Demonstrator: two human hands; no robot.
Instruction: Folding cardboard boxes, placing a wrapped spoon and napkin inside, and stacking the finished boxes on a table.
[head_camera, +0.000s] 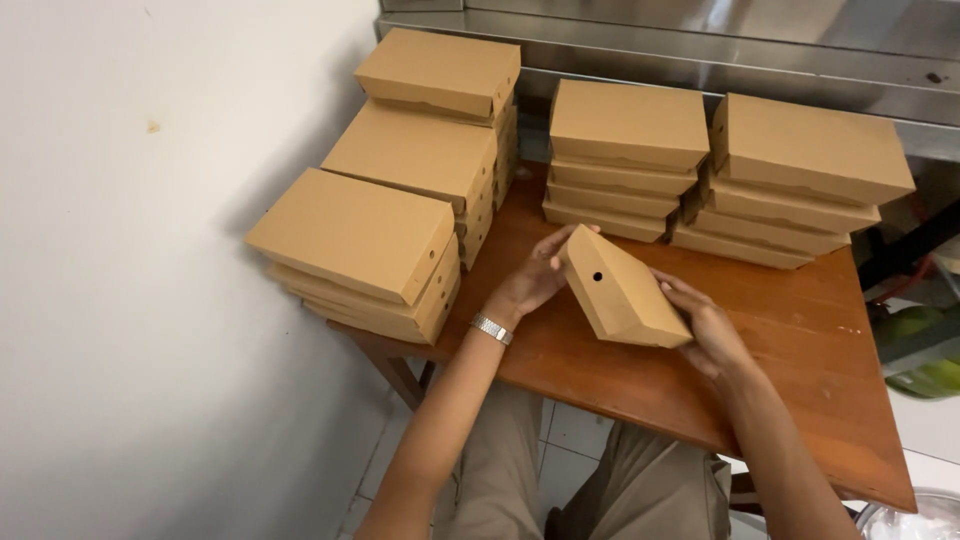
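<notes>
Fingers of both my left hand (535, 280) and right hand (705, 325) were wrapped round a tilted brown cardboard box (620, 293), held just over the wooden table (800, 330), in front of the box stacks (625, 160).

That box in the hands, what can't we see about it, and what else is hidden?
- Held box, head view: its inside is hidden; it is closed.
- Its underside: covered by the right hand and turned away.
- Left hand: its fingertips are hidden behind the box.
- Stacked boxes: their contents are hidden by lids.
- Green things: cut off by the right edge.
</notes>
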